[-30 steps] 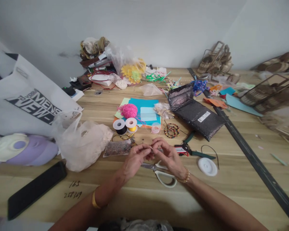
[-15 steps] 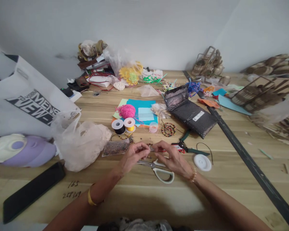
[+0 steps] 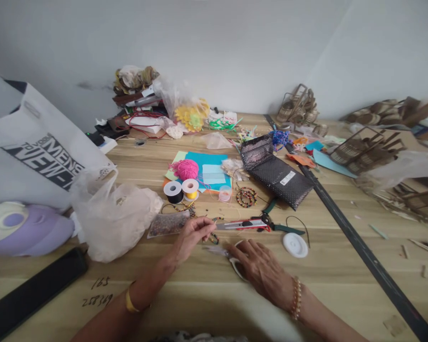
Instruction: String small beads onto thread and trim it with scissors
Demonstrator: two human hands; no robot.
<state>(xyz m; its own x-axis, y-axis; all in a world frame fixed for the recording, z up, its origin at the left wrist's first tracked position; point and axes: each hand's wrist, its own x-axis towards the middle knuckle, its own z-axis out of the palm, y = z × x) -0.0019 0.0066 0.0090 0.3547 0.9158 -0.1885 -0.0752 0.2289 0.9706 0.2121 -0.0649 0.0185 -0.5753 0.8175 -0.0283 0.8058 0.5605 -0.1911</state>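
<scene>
My left hand (image 3: pixel 199 230) is pinched, thumb against fingertips, on a thin string whose end barely shows. Right beside those fingertips a short strand of small coloured beads (image 3: pixel 214 236) curves over the table. Lower and to the right, my right hand (image 3: pixel 258 263) lies over the white-handled scissors (image 3: pixel 238 270) with its fingers curled on the handles. The scissor blades point left and look blurred; most of the handles are hidden under the hand. A box cutter (image 3: pixel 244 224) lies just beyond both hands, touching green-handled pliers (image 3: pixel 288 229).
Behind the hands are a bag of beads (image 3: pixel 168 224), a black thread spool (image 3: pixel 173 191), a yellow thread spool (image 3: pixel 190 190), pink yarn (image 3: pixel 186 169) and a beaded bracelet (image 3: pixel 247 197). A white spool (image 3: pixel 295 245) stands right, a plastic bag (image 3: pixel 117 218) left, a black mailer (image 3: pixel 281 180) further back.
My right hand has left the left fingertips and come down toward me onto the scissors. My left hand keeps its pinch. The beaded strand and box cutter are now uncovered.
</scene>
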